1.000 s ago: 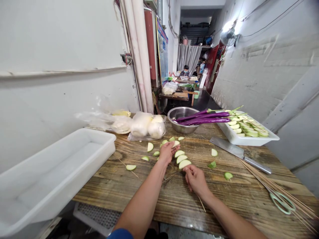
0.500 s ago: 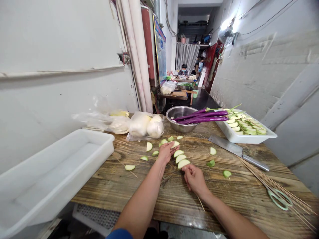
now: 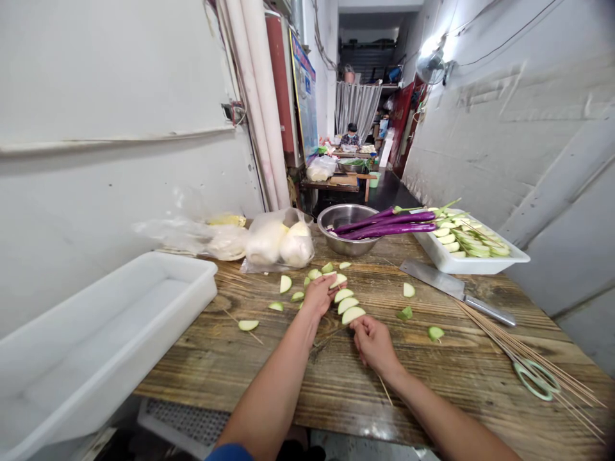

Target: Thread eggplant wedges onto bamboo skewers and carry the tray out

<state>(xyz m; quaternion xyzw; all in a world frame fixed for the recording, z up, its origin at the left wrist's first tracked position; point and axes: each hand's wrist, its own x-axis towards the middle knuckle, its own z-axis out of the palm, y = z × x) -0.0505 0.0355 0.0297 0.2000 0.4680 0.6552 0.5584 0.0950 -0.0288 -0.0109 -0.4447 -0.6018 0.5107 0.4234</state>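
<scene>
My right hand (image 3: 372, 342) is closed round a thin bamboo skewer (image 3: 384, 389) that carries three pale green eggplant slices (image 3: 349, 306). My left hand (image 3: 319, 294) pinches another slice (image 3: 337, 280) at the far end of that row. More loose slices (image 3: 287, 283) lie scattered on the wooden table (image 3: 288, 371) around both hands.
A big white tub (image 3: 96, 333) stands at the left. Behind the hands lie bagged white food (image 3: 281, 243), a steel bowl (image 3: 343, 221) with purple eggplants (image 3: 389, 225), and a white tray (image 3: 468, 261) of skewered slices. A cleaver (image 3: 451, 289), loose skewers (image 3: 523, 352) and scissors (image 3: 535, 378) lie at right. A person (image 3: 352, 136) sits far back.
Both hands have stayed at the row of slices; only the camera has shifted slightly.
</scene>
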